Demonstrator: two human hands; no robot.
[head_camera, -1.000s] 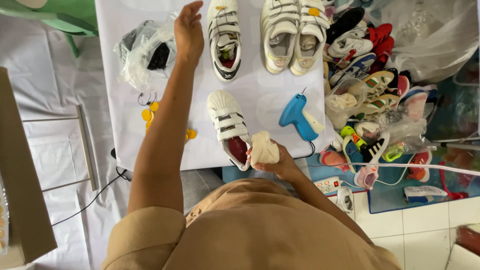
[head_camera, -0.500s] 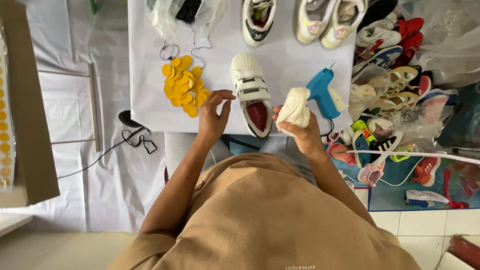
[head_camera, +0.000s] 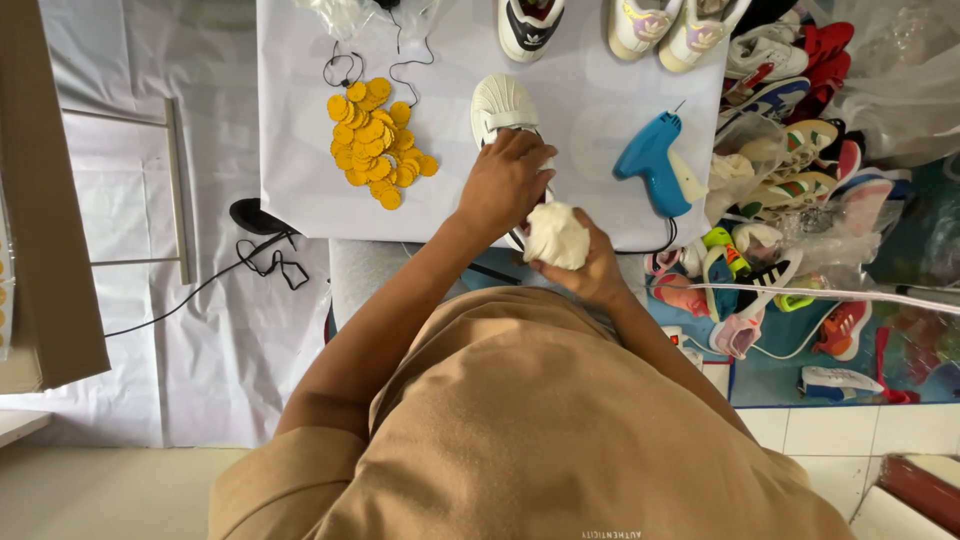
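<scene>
A white sneaker (head_camera: 503, 106) lies toe away from me on the white table (head_camera: 300, 190). My left hand (head_camera: 505, 184) is closed over its heel end, gripping it. My right hand (head_camera: 580, 262) holds a crumpled cream wad of paper (head_camera: 556, 234) just beside the shoe's opening, at the table's near edge. A pile of several round yellow tags (head_camera: 378, 142) lies to the left of the shoe. To the right lies a blue tagging gun (head_camera: 652, 160).
More white sneakers (head_camera: 528, 22) stand along the table's far edge. A heap of colourful shoes (head_camera: 780, 190) fills the floor at right. A black cable (head_camera: 262, 262) trails at left, beside a brown cardboard box (head_camera: 40, 200).
My left hand came back from the far sneaker, passed the yellow tags and now grips the near shoe. My right hand kept the paper wad by the shoe.
</scene>
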